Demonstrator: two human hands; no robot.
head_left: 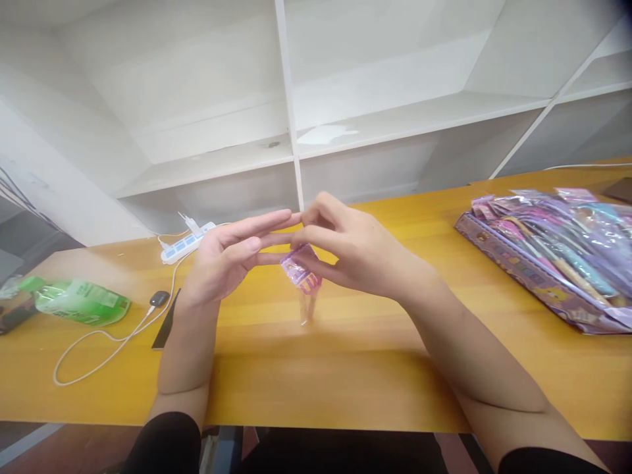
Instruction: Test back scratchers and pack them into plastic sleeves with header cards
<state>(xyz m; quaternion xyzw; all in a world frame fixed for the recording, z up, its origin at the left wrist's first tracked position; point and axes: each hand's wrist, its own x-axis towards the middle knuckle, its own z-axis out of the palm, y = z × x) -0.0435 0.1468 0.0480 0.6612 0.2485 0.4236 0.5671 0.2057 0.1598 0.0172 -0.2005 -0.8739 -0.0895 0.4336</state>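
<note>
Over the middle of a yellow wooden table (345, 368), my right hand (345, 247) pinches a small purple-and-clear plastic packet (302, 271) between thumb and fingers. The packet hangs down with a clear tail below it. My left hand (232, 253) is beside it with fingers stretched out straight, its fingertips touching the right hand's fingertips near the packet's top. I cannot tell whether the left fingers grip the packet.
A big pack of colourful wrapped items (557, 253) lies at the right. At the left are a green pouch (81, 301), a white power strip (187, 242) with a white cable (99, 342), and a thin dark strip (166, 320). White shelves (296, 131) stand behind.
</note>
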